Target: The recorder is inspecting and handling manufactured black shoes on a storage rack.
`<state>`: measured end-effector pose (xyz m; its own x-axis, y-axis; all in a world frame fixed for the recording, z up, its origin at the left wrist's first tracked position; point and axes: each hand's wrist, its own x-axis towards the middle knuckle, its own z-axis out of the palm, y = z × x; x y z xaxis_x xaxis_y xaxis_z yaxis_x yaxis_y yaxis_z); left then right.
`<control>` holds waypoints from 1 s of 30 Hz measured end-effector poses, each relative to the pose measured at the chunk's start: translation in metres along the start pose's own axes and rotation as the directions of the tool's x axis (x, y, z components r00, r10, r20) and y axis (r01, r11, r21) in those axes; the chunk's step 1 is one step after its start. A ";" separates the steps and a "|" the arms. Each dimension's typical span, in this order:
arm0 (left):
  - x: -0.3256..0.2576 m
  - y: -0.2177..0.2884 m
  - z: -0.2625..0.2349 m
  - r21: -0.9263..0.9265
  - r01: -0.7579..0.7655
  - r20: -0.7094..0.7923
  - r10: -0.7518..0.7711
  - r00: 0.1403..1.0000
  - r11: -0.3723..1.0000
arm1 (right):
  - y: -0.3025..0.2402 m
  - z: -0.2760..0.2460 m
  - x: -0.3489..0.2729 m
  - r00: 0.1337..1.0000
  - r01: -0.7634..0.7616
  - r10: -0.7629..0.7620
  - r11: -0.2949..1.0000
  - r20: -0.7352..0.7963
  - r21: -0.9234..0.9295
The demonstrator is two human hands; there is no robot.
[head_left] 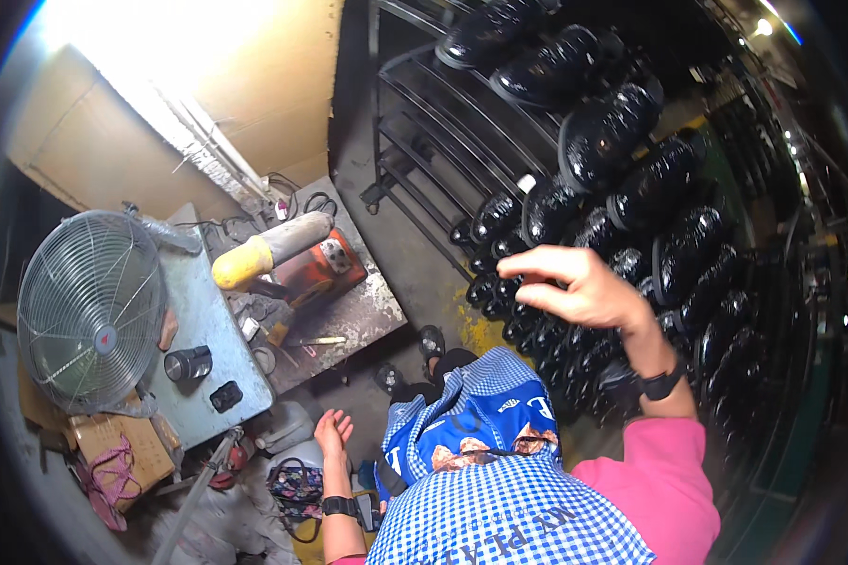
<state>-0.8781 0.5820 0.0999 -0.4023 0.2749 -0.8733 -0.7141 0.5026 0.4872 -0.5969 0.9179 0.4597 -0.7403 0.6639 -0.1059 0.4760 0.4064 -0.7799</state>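
Glossy black shoes [605, 132] fill the metal rack [415, 141] on the right, row after row, and the right hand [584, 287] is up against the near ones with fingers loosely curled — can't tell if it actually has hold of one. Left hand [332, 435] hangs low, open and holding nothing, above a patterned bag [297, 485] on the floor. Further left — a grey counter [207, 330] with a wire fan [89, 311] and a yellow-tipped machine [273, 252].

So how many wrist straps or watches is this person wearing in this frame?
2. One dark wristband sits on the left hand's wrist, low by the apron; one black watch is on the right hand's wrist, raised before the rack of shiny black shoes.
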 end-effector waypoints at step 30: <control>-0.001 -0.121 0.133 0.367 0.118 0.160 -0.188 0.969 0.923 | 0.407 0.267 -0.274 0.205 -0.864 0.928 0.022 0.312 0.503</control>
<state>-0.7153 0.6297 0.0407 -0.1644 0.3029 -0.9387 -0.4962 0.7971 0.3441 -0.3268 0.7342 0.0063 0.1416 0.3178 -0.9375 0.4111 -0.8804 -0.2364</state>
